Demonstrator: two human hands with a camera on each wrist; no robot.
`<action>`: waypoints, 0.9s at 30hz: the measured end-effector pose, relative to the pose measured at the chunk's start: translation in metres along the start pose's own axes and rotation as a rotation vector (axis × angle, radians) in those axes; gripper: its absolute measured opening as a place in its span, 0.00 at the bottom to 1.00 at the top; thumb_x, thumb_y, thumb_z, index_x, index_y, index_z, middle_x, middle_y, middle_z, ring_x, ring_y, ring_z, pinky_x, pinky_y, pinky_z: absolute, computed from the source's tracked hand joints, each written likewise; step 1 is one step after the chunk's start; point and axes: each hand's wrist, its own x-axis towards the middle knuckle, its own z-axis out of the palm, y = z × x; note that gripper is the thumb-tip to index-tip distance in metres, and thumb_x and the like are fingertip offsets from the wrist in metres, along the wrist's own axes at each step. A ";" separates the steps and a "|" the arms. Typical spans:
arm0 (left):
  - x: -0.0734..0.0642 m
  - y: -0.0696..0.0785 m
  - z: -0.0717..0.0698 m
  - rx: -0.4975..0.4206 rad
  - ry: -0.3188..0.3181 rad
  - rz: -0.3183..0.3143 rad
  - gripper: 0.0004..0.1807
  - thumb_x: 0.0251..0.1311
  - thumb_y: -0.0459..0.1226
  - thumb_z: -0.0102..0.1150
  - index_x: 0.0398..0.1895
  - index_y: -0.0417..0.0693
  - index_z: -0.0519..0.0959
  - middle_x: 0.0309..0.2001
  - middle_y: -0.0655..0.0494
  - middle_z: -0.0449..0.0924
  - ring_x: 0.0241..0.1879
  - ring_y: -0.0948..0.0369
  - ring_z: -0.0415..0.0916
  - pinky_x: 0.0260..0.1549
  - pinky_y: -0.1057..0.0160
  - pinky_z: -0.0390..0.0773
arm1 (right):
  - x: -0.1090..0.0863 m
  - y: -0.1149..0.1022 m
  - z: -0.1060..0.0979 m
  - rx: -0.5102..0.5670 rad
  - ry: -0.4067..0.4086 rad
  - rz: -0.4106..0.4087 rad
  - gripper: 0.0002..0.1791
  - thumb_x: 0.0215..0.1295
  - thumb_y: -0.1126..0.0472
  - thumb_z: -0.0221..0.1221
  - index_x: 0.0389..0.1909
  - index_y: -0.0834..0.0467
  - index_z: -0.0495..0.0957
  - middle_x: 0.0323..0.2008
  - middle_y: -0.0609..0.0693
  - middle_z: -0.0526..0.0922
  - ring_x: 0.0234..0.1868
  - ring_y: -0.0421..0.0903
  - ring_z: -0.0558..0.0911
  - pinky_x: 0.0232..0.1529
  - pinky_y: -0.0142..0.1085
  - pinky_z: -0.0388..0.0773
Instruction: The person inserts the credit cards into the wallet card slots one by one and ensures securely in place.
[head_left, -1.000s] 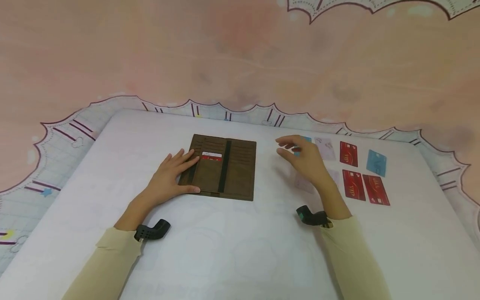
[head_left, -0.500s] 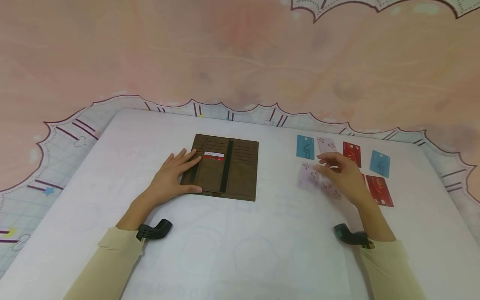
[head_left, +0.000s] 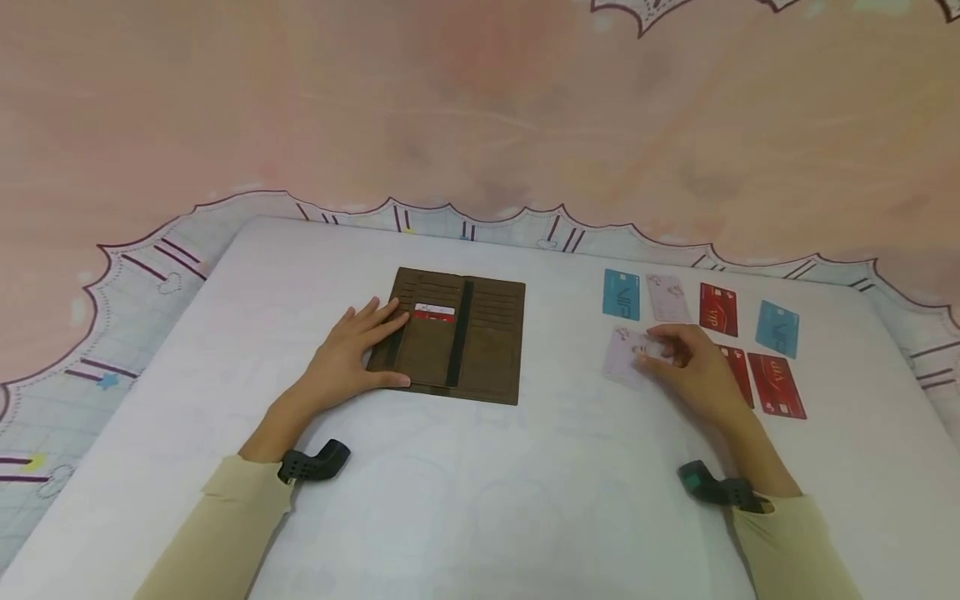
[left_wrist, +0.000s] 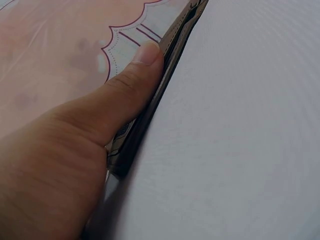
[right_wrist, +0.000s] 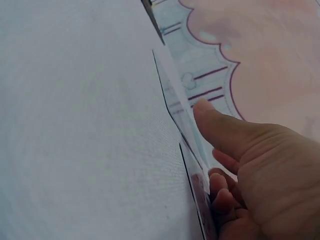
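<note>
An unfolded brown wallet [head_left: 487, 358] lies in the left middle of the head view, with a white-and-red card [head_left: 434, 315] in one slot. My left hand [head_left: 345, 354] rests on its left part, fingers spread; the left wrist view shows the thumb [left_wrist: 135, 75] along its edge. To the right, my right hand [head_left: 693, 367] is over the pale pink floral cards [head_left: 621, 354], thumb and index finger apart with part of a card between them. In the right wrist view the thumb [right_wrist: 215, 122] stands beside the cards' edges; whether it touches one is unclear.
Beyond the right hand lie a blue card [head_left: 621, 294], another pale floral card [head_left: 667, 297] and a red card [head_left: 718, 309]. A second blue card [head_left: 777, 328] and red cards [head_left: 777, 385] lie to its right. The white tabletop [head_left: 480, 500] ends at a patterned cloth [head_left: 450, 108].
My right hand has moved right from beside the far blue card to over the pale cards, its fingertips now lower among them. The left hand has stayed on the wallet.
</note>
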 end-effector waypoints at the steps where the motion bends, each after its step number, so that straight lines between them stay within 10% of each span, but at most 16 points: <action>1: 0.001 0.000 0.000 0.007 -0.001 -0.002 0.50 0.46 0.57 0.70 0.71 0.45 0.62 0.73 0.45 0.52 0.73 0.47 0.40 0.69 0.47 0.35 | 0.000 0.000 -0.001 -0.008 -0.001 -0.015 0.32 0.57 0.42 0.65 0.60 0.52 0.72 0.44 0.53 0.70 0.42 0.50 0.68 0.39 0.41 0.69; 27: 0.003 0.002 0.001 0.009 -0.023 -0.023 0.50 0.47 0.54 0.71 0.71 0.44 0.62 0.73 0.45 0.51 0.73 0.47 0.39 0.69 0.47 0.34 | 0.009 -0.006 -0.004 -0.071 -0.096 -0.005 0.38 0.51 0.48 0.71 0.59 0.62 0.69 0.45 0.59 0.63 0.47 0.54 0.66 0.41 0.42 0.71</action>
